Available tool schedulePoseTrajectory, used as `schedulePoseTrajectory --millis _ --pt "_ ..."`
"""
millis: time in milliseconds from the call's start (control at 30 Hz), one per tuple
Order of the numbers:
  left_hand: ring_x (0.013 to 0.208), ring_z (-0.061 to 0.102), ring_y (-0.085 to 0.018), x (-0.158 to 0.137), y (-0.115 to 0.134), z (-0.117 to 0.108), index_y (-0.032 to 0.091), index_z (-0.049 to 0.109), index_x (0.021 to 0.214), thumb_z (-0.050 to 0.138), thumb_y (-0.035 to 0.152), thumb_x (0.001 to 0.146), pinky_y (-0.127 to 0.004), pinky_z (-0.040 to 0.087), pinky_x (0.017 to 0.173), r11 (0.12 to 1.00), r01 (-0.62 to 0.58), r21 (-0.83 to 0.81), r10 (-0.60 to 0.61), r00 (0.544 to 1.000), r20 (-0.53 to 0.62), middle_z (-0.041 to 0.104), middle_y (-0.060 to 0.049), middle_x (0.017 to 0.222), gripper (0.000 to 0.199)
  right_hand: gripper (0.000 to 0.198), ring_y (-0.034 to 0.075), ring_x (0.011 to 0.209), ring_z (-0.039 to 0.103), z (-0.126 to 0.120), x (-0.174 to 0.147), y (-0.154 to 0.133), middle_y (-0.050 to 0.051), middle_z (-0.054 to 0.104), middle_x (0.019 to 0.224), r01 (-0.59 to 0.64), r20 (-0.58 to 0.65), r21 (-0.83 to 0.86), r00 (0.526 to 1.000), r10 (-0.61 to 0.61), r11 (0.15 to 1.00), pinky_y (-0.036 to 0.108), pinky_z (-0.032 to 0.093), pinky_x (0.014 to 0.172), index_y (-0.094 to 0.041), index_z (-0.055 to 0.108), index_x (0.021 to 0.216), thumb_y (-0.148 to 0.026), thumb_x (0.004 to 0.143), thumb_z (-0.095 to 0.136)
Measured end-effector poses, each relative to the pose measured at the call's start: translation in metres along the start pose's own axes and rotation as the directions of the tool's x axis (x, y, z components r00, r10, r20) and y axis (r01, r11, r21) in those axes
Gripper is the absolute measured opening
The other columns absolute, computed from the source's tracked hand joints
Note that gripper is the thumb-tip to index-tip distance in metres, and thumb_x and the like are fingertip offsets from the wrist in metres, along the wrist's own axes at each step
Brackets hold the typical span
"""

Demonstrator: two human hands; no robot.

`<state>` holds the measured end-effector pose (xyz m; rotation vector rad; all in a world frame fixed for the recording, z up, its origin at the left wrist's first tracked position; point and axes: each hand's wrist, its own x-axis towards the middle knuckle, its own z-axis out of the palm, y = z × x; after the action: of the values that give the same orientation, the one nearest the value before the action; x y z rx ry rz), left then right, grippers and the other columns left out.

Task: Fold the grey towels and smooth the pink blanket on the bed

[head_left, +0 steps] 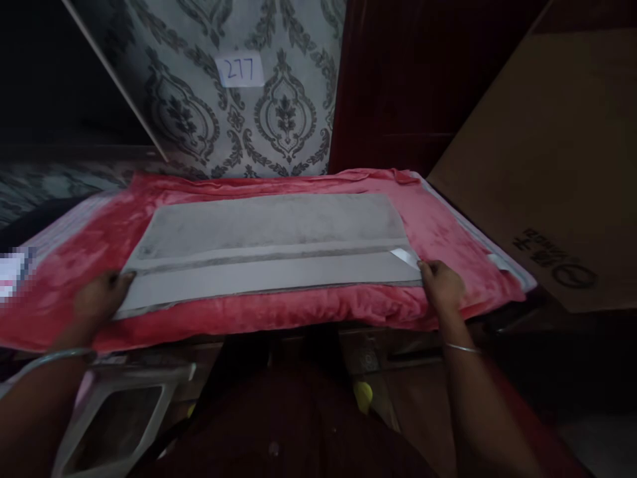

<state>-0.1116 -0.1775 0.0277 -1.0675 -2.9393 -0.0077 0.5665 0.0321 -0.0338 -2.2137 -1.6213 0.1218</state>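
A long grey cloth (279,222) lies spread across a pink-red plush blanket (308,309). Its near edge is turned over into a flat, paler strip (269,271) running the whole width. At the left end of this strip, my left hand (102,295) pinches the cloth between thumb and fingers. The right end is gripped by my right hand (442,284), also closed, beside a shiny white tag (404,257) on the cloth. Each wrist wears a thin bangle.
Patterned wallpaper with a paper marked 277 (239,69) rises behind the table. A large cardboard box (557,166) stands at the right, a dark screen (64,73) at the upper left. Below the table edge at the left is a pale plastic stool (164,388).
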Motion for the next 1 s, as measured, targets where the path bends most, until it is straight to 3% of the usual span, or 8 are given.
schedulePoseTrajectory --millis 267,433,667,867,1000 --pt "0.104 0.067 -0.031 -0.01 0.002 -0.004 0.005 0.06 0.132 0.032 0.05 0.097 -0.033 0.048 0.074 1.0 0.009 -0.013 -0.008 1.0 0.021 0.07 -0.024 0.12 0.063 0.051 0.032 0.094 0.067 -0.009 -0.009 -0.01 0.021 0.074 0.107 -0.102 0.068 -0.017 0.992 0.103 0.995 0.036 0.043 0.071 -0.014 0.073 0.122 -0.05 0.098 0.045" --pt "0.105 0.067 -0.029 -0.014 0.0 -0.002 0.005 0.059 0.132 0.034 0.047 0.099 -0.033 0.047 0.076 0.999 -0.025 -0.034 0.025 1.0 0.005 0.07 -0.024 0.12 0.059 0.053 0.036 0.101 0.066 -0.014 -0.012 -0.014 0.024 0.073 0.111 -0.115 0.072 -0.063 0.99 0.12 0.991 0.037 0.04 0.069 -0.012 0.072 0.125 -0.049 0.098 0.045" --pt "0.107 0.068 -0.033 -0.01 -0.007 0.007 0.011 0.065 0.128 0.04 0.046 0.097 -0.036 0.05 0.08 0.995 -0.02 -0.097 0.015 0.999 -0.043 0.074 -0.019 0.114 0.053 0.058 0.04 0.105 0.066 -0.012 -0.01 -0.012 0.026 0.073 0.11 -0.085 0.096 -0.105 0.991 0.096 0.991 0.042 0.046 0.072 -0.01 0.072 0.124 -0.05 0.096 0.04" --pt "0.106 0.069 -0.032 -0.01 -0.012 0.012 0.013 0.065 0.125 0.041 0.046 0.096 -0.035 0.05 0.079 0.989 -0.016 -0.15 0.006 0.998 -0.061 0.075 -0.017 0.111 0.05 0.072 0.043 0.107 0.066 0.003 -0.001 0.004 0.028 0.071 0.11 -0.06 0.112 -0.121 0.991 0.074 0.991 0.05 0.05 0.079 -0.015 0.071 0.126 -0.061 0.09 0.027" --pt "0.101 0.071 -0.032 -0.014 -0.015 0.011 0.015 0.065 0.122 0.042 0.046 0.096 -0.035 0.05 0.077 0.981 -0.02 -0.193 0.005 0.997 -0.076 0.076 -0.017 0.106 0.047 0.071 0.044 0.101 0.069 0.022 0.014 0.027 0.026 0.072 0.102 0.003 0.1 -0.069 0.995 0.004 0.998 0.055 0.051 0.076 -0.032 0.071 0.123 -0.068 0.083 0.024"
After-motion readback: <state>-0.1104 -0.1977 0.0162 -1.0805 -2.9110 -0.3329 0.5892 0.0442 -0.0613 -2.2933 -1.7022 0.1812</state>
